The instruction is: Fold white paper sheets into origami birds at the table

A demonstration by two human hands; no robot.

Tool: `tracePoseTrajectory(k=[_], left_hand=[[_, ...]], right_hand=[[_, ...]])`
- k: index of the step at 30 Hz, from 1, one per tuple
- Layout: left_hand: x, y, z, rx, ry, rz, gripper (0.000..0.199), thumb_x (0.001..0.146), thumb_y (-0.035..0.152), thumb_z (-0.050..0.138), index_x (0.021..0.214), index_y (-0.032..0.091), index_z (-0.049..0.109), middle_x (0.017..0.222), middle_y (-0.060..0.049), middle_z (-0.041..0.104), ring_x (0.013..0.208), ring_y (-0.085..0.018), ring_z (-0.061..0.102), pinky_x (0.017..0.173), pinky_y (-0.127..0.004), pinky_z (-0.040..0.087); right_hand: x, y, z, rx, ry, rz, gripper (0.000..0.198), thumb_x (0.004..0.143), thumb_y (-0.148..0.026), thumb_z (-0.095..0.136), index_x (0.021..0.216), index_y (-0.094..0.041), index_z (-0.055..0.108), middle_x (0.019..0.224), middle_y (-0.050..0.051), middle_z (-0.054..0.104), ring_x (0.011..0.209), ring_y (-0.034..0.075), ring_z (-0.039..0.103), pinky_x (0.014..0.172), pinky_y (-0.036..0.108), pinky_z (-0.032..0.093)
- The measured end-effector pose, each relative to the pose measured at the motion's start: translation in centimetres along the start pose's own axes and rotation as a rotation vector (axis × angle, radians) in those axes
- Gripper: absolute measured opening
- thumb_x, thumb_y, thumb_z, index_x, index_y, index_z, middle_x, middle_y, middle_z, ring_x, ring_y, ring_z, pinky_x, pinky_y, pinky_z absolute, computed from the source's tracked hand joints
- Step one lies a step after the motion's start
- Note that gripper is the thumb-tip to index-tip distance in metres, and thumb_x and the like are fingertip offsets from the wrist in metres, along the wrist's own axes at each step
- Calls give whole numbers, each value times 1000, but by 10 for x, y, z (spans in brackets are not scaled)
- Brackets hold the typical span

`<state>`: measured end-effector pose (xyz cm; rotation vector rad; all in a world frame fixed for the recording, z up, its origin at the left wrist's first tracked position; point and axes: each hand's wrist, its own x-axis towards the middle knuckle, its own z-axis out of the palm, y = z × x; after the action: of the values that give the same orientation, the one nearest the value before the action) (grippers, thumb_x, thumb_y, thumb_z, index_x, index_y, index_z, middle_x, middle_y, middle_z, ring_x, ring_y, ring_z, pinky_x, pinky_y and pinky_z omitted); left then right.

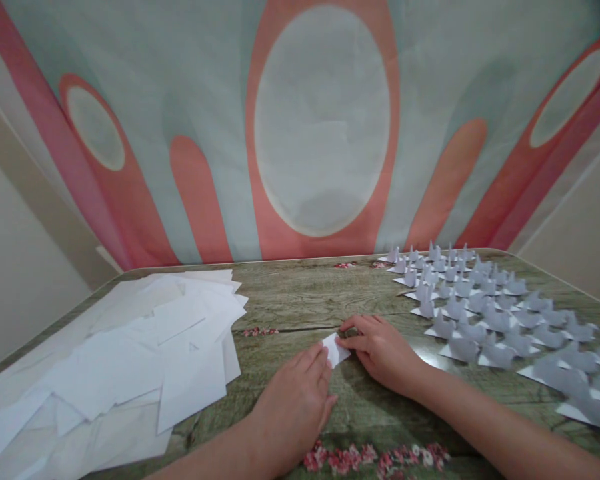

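A small folded piece of white paper (335, 351) lies on the table between my two hands. My left hand (300, 393) presses its fingertips, held together, on the paper's left side. From the other side, my right hand (380, 350) has its thumb and fingers closed at the upper right edge of the paper. Both hands hold it against the tabletop; part of it is hidden under the fingers.
Loose white paper sheets (200, 360) overlap in a wide pile on the left. Several rows of folded paper figures (497, 319) stand on the right, close to my right forearm. The wood-patterned table (300, 293) ends at a patterned backdrop (325, 127).
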<state>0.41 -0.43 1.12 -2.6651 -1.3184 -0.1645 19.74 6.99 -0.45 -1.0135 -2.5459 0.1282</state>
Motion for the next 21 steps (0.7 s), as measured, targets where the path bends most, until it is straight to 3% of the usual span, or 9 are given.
tracePoseTrajectory(k=[10,14,21], left_hand=[[4,1,-1,-33,67,50,35,87,26,39,108,5,58,111,-17,61,107,-26,54,94,-38,43],[6,-1,-3,-81,61,49,33,88,25,39,106,6,59,104,-15,63,102,-25,56,91,-39,45],[11,-15,-1,-296,100,-42,25,89,22,39,92,16,62,90,-7,64,91,-20,57,88,-37,44]], right_hand=[[-6,-36,1,-260,-21,-39,10,79,-15,59,85,-17,65,84,6,60,82,21,51,73,35,36],[-8,-44,5,-322,-24,11,13,75,-13,61,88,-15,66,90,9,62,85,24,51,73,37,38],[-12,-54,10,-421,-61,-41,24,71,-10,59,94,-11,66,95,14,65,84,27,53,69,38,43]])
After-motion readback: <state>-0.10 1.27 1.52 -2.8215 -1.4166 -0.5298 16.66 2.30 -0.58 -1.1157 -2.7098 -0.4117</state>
